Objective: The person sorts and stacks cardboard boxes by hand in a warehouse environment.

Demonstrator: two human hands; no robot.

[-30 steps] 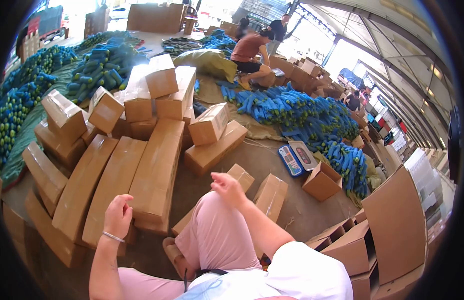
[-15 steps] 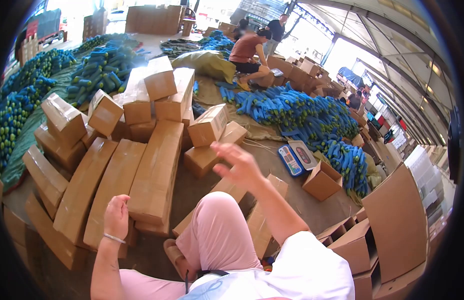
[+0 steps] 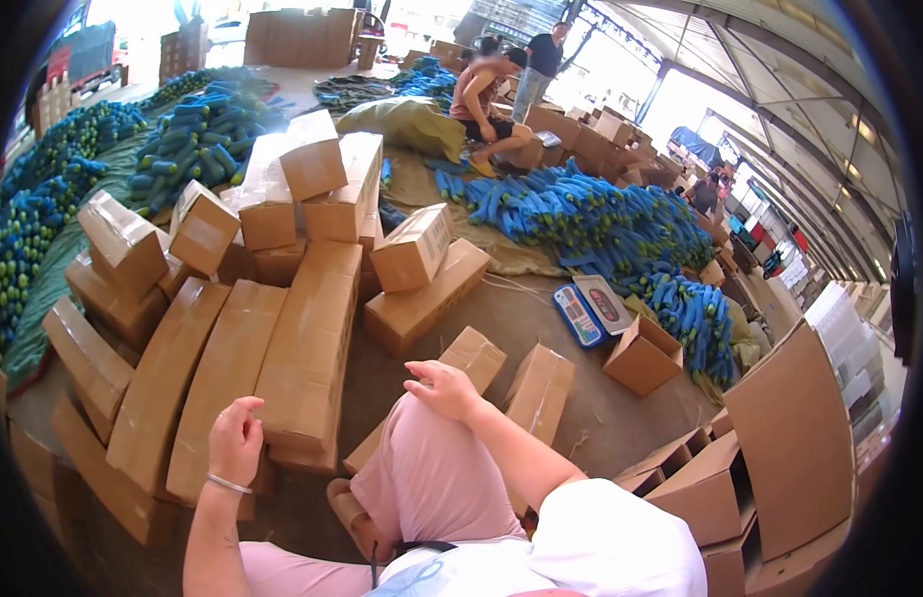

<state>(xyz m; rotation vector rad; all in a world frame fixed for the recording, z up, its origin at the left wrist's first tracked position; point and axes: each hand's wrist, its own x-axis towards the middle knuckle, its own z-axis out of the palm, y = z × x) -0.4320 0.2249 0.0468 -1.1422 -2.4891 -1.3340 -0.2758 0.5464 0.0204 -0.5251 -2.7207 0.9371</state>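
My right hand (image 3: 442,391) rests on my raised knee (image 3: 437,448) in pink trousers, holding nothing, its fingers loosely bent. My left hand (image 3: 236,441), with a bracelet at the wrist, hovers in front of a long taped cardboard box (image 3: 312,343), empty and with thumb and fingers apart. In this view it overlaps the front end of another long box (image 3: 228,368). Past my right hand lie a taped carton (image 3: 473,355) and a longer carton (image 3: 541,388) on the floor.
Stacked cartons (image 3: 273,194) stand ahead on the left. Blue-sleeved green produce lies in a left heap (image 3: 198,134) and a right heap (image 3: 591,219). A blue scale (image 3: 579,316) sits beside an open box (image 3: 643,356). A seated person (image 3: 481,99) and others are farther back.
My right hand has come down from the air onto my knee. My left hand has shifted little, its fingers slightly more spread. The seated person beyond has straightened up.
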